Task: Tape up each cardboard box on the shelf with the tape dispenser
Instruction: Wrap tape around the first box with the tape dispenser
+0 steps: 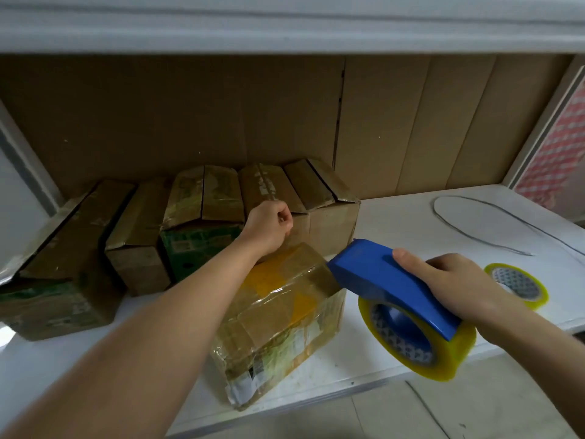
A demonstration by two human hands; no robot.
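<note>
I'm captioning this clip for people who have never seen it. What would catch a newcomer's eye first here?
First the blue tape dispenser with its yellowish roll, gripped by the right hand at the right edge of the heavily taped box at the shelf's front. Next the left hand, fingers curled at that box's far end. Behind stands a row of worn cardboard boxes, and a spare tape roll lies at right.

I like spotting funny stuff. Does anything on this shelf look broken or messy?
Yes. The front box sits crooked on the shelf, wrapped in wrinkly tape with torn labels. Behind it, the green box has a crumpled top edge, and its neighbours' flaps gape. A spare tape roll lies loose at the right.
</note>
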